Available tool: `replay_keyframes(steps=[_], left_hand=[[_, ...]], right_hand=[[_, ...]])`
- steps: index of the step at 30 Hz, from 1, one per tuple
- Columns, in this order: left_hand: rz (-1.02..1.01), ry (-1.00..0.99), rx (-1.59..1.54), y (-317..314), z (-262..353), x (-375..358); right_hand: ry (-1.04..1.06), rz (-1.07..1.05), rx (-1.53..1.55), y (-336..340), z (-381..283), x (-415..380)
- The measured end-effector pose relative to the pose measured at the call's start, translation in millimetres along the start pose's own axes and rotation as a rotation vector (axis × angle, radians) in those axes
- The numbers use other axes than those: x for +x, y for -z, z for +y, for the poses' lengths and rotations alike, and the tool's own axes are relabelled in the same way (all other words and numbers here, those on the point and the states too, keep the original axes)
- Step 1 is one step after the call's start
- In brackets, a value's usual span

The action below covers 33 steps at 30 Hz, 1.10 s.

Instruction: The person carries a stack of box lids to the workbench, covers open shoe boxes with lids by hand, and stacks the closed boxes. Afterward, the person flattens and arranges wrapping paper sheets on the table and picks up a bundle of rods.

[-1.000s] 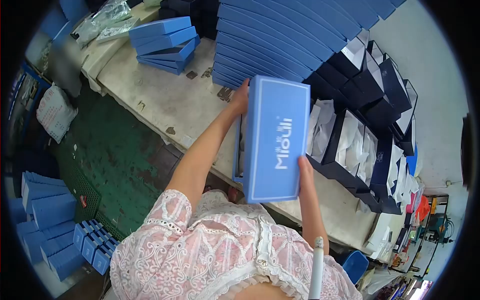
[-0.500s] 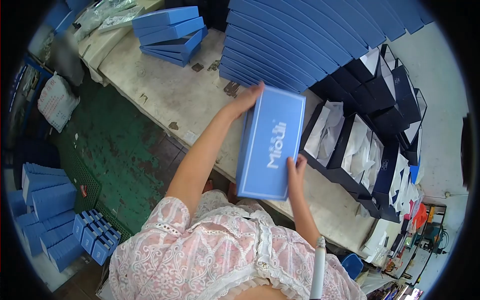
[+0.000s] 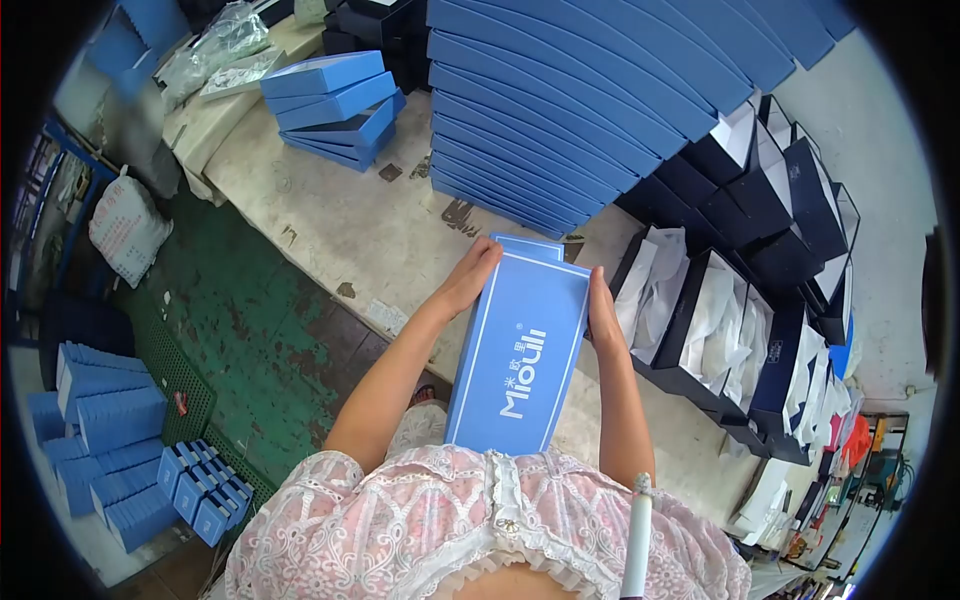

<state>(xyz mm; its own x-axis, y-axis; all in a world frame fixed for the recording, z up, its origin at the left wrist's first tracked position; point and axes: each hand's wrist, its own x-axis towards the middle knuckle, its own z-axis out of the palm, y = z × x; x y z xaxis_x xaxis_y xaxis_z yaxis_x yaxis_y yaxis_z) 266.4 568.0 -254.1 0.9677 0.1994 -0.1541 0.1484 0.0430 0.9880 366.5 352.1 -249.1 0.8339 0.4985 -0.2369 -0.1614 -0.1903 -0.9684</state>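
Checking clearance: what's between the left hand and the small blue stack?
Just bare tabletop with a dark patch between the left hand and small blue stack; head view shows it.

The shoebox lid (image 3: 522,350) is smooth, matt cardboard. Below the grip, the shirt (image 3: 430,515) is lacy cloth.

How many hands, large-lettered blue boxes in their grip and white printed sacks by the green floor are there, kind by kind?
Hands (left hand, right hand): 2
Blue Miouli box: 1
White printed sack: 1
Total: 4
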Motion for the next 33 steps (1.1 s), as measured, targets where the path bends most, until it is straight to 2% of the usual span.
replay_keyframes(steps=[6,13,16,19,22,24,26,29,30,32,33], left_hand=[[0.118,-0.019,0.017,9.3,-1.1,15.7],[0.098,0.039,0.065,11.9,-14.9,28.8],[0.219,-0.091,0.006,2.4,-29.1,29.1],[0.169,0.068,0.067,0.5,-11.1,27.4],[0.222,-0.061,0.003,-0.6,-50.2,39.6],[0.175,-0.085,0.008,7.0,-55.6,48.3],[0.168,-0.056,0.015,1.0,-50.3,40.0],[0.277,0.007,0.014,-0.9,-41.2,18.8],[0.325,0.018,-0.029,-9.6,-49.4,-4.0],[0.312,0.163,-0.016,-28.8,-11.7,-65.5],[0.251,0.085,0.052,-35.7,-20.7,-81.4]], right_hand=[[-0.026,0.066,-0.021,-14.1,-2.1,26.2],[-0.034,0.090,-0.164,-9.6,3.4,37.7],[-0.074,0.056,-0.141,-9.5,2.9,35.0],[-0.150,0.060,-0.110,-9.0,11.4,35.4],[-0.128,0.033,-0.123,-13.9,28.9,54.0],[-0.072,0.028,-0.134,-14.9,37.3,68.9],[-0.022,0.031,-0.154,-10.9,45.0,58.3],[0.083,-0.005,0.077,-5.7,50.0,28.7],[-0.029,0.038,0.058,-5.1,59.8,14.7],[-0.267,0.138,0.034,-8.5,101.6,-21.8],[-0.172,0.060,0.112,-17.7,134.0,-38.5]])
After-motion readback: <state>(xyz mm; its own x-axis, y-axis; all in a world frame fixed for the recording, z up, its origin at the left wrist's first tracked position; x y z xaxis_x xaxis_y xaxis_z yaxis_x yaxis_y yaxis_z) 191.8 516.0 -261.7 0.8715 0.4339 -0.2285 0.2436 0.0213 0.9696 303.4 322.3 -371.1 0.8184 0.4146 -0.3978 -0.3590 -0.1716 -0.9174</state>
